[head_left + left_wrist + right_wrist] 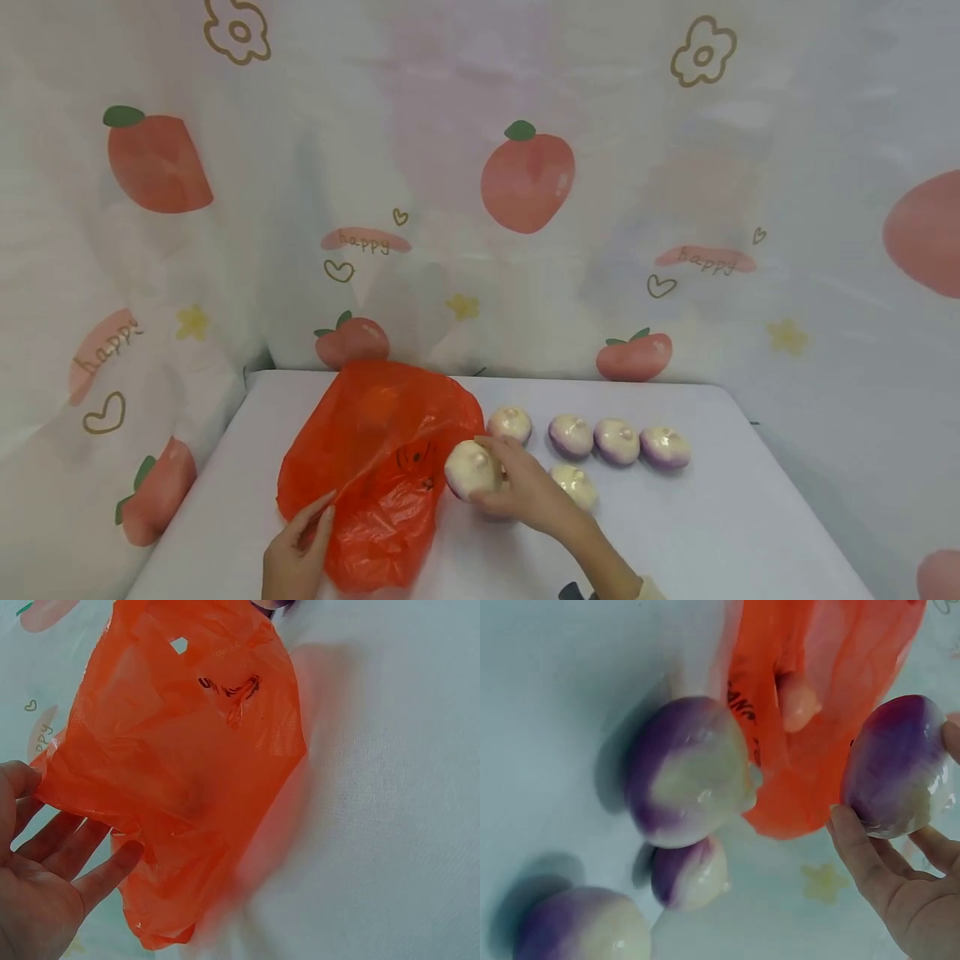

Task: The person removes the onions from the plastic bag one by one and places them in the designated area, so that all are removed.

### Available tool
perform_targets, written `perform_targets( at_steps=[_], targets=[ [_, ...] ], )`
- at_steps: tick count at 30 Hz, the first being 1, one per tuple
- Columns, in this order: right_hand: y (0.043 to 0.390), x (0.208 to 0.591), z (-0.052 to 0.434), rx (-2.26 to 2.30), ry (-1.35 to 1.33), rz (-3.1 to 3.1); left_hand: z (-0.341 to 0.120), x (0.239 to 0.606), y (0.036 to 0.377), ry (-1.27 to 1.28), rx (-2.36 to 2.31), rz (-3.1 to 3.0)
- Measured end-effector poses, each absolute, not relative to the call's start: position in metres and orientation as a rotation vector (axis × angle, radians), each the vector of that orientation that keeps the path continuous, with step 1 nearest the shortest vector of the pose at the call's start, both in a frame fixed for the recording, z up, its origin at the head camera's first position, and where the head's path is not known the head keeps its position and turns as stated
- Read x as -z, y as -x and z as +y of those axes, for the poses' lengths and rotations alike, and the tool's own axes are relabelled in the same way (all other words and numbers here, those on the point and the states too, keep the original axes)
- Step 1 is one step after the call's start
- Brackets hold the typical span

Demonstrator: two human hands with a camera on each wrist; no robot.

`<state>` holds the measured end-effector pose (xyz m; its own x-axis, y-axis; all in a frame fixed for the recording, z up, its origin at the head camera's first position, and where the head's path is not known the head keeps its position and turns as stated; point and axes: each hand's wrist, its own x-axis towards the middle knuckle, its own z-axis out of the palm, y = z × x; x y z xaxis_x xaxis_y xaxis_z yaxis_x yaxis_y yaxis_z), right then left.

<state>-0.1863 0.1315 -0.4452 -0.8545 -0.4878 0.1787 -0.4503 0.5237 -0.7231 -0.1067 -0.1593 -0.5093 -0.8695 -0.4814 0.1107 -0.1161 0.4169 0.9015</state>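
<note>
Looking down at a table with a bag and a bunch of purple-white bulbs, here's the rundown:

Right hand: the right hand [525,492] has its fingers and thumb curled round one held onion [471,469] (could be a turnip, honestly, white with a purple cap). In the right wrist view the right hand [911,892] cups the held onion [900,766] from below, thumb up along its side.

Where the held onion is: lifted just off the table, right at the edge of the orange plastic bag [378,467], close to the printed handle end.

Left hand: the left hand [294,554] sits at the near edge of the bag. From the left wrist view the left hand [41,877] has its fingers mostly straight and spread, palm up, with the orange plastic bag [187,757] draped over the fingertips. Can't tell if it's actually pinching the plastic.

Bag: crumpled, lying mostly flat on the white table [712,533], mouth toward the onions.

Other onions: a row of four onions [617,441] behind the right hand, well apart from the bag except the leftmost one, which sits just beside it. One more onion [576,486] lies just beside the right wrist.

Backdrop: a peach-print curtain [528,179] hangs behind the table.
</note>
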Motion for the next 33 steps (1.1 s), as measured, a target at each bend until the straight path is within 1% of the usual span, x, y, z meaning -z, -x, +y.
perform_targets(
  at_steps=[7,14,16,24,33],
  targets=[
    [0.188,0.445,0.158,1.332,0.763,2.739,-0.161,0.509,0.107,-0.544,1.417,-2.337],
    [0.194,0.44,0.189,1.46,0.549,2.683,-0.161,0.51,0.107,-0.533,1.425,-2.328],
    [0.195,0.44,0.199,1.47,0.533,2.692,-0.16,0.51,0.107,-0.526,1.427,-2.323],
    [0.199,0.446,0.238,1.405,0.454,2.84,-0.161,0.511,0.108,-0.516,1.433,-2.301],
    [0.19,0.455,0.283,1.282,0.222,2.979,-0.16,0.509,0.109,-0.539,1.433,-2.305]
  ],
)
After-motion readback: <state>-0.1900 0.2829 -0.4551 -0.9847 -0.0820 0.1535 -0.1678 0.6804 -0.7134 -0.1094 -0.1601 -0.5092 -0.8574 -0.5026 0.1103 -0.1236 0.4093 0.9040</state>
